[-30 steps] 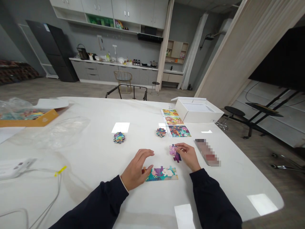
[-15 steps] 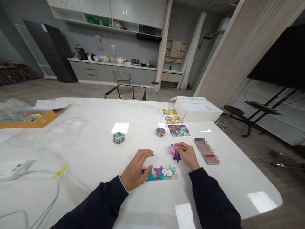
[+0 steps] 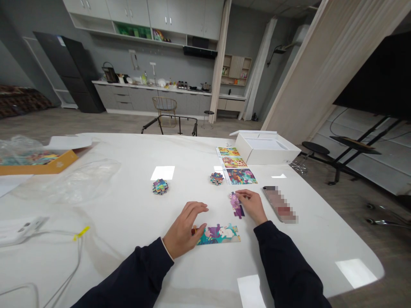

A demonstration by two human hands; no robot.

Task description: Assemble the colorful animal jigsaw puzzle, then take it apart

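Between the thumb and fingers of my right hand (image 3: 252,205) is a purple jigsaw puzzle piece (image 3: 234,198), lined up against the top of a darker purple piece (image 3: 238,211) on the table. My left hand (image 3: 184,231) is raised with fingers apart, its thumb over the left end of a joined puzzle strip (image 3: 221,234). That strip shows a white animal on teal, with purple bits along its top edge. Beyond the hands lie two stacks of pieces, a left stack (image 3: 160,187) and a smaller right stack (image 3: 216,178).
A picture sheet (image 3: 241,176) lies before a white box (image 3: 266,147). Right of my right hand is a phone (image 3: 279,204). At the left are an orange box (image 3: 61,162), clear plastic wrap (image 3: 86,179) and a white device with cables (image 3: 21,229).
The purple piece in my right hand has shifted slightly right and turned, now lining up with the darker piece below it. My left hand stays nearly still.
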